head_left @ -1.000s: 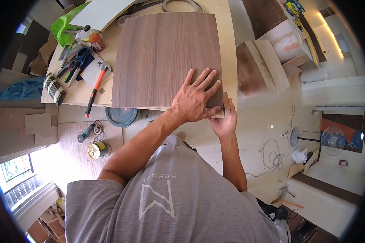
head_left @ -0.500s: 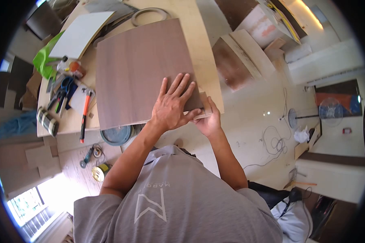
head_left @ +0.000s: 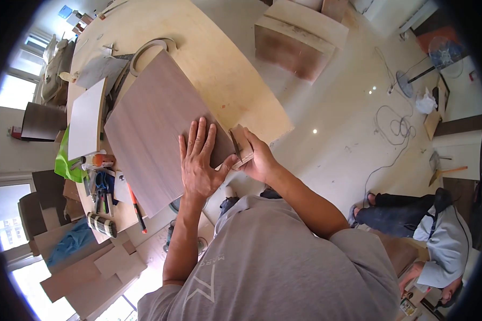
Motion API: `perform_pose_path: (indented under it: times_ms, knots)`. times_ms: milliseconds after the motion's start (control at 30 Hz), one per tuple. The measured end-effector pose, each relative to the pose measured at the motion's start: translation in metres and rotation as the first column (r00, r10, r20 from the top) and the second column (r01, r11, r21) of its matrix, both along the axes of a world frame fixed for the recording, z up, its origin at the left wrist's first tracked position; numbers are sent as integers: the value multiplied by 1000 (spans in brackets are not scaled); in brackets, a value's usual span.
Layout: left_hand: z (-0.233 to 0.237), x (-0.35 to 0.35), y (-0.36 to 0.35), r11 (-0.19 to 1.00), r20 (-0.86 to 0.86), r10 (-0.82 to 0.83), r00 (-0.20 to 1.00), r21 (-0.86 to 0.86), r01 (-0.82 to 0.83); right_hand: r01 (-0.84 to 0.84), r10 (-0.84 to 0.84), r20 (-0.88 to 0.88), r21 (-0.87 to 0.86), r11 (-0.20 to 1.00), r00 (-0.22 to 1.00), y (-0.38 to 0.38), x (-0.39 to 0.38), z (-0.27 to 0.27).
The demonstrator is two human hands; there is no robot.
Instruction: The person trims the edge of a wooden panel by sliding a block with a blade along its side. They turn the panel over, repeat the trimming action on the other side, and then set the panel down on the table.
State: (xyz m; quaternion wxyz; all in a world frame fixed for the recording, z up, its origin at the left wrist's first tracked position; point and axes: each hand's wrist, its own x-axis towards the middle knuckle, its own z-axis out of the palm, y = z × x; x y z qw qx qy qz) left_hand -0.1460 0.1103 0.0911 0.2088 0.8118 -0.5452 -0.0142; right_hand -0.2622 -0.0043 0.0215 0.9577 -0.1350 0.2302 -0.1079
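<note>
A brown wood-grain panel (head_left: 147, 134) lies flat on the pale plywood table (head_left: 214, 64). My left hand (head_left: 200, 163) rests palm down on the panel near its right corner, with the fingers spread. At that corner my right hand (head_left: 258, 158) grips a small wooden block (head_left: 242, 143) against the panel's edge, thumb on top and the other fingers mostly hidden beneath. The block has a light layered edge.
A white panel (head_left: 87, 119), a coiled edging strip (head_left: 139, 56), a hammer (head_left: 136, 208), scissors (head_left: 101, 181) and bottles (head_left: 103, 159) lie left and behind. Boards (head_left: 294, 45) stand on the floor beyond. Another person (head_left: 439, 235) is low at the right; a cable (head_left: 396, 125) loops nearby.
The view has turned, so the panel appears rotated and further left. Both hands stay at its corner, and the small block shows more clearly. The other person is now more fully in view.
</note>
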Motion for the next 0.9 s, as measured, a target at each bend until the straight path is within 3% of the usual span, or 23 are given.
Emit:
perform_pose_path:
  times_ms: [333, 433, 900]
  knots:
    - [-2, 1, -2, 1000, 16, -4, 1000, -19, 4, 77, -69, -145, 50, 996, 987, 0, 9, 9]
    - [-3, 4, -4, 999, -1, 4, 1000, -32, -4, 28, -27, -90, 11, 1000, 996, -4, 13, 2]
    - [4, 10, -3, 998, -26, 37, 999, -42, -38, 19, -15, -182, 25, 1000, 983, -11, 25, 23]
